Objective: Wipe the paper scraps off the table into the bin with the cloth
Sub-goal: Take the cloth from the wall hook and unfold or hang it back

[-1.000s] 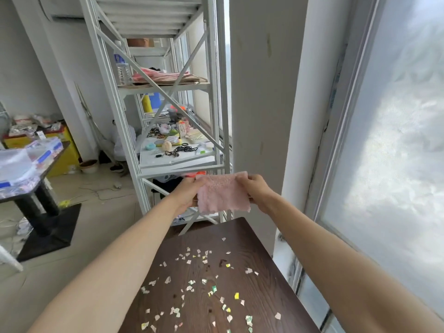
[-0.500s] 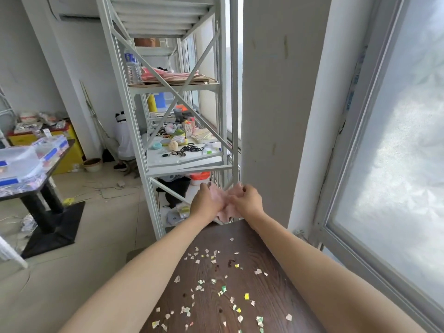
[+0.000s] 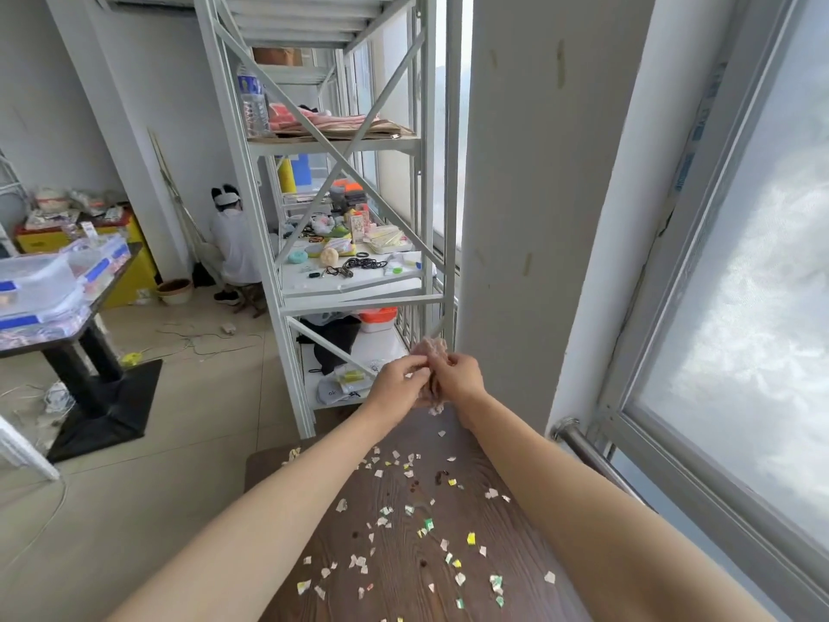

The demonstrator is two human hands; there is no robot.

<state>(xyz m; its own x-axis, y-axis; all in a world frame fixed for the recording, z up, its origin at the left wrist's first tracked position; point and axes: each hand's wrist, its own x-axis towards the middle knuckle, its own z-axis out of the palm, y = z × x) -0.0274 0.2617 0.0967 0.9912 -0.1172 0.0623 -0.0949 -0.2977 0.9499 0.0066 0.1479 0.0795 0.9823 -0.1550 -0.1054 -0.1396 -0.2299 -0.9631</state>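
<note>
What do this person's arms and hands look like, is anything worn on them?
Both forearms are bare as far as the view shows: no sleeves, gloves, watch or bracelets. The left hand and right hand show no rings that I can make out.

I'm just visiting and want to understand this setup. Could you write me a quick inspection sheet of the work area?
Surface: dark wood table, strewn with scraps.
Job's things: paper scraps scattered across it; pink cloth bunched between both hands, above the far edge; no bin seen.
Clutter: nothing else seen on the table.
Hands: left hand and right hand both grip the cloth.
Cables: loose wires on the floor.
Surroundings: white shelf rack, window, second table, seated person.
</note>
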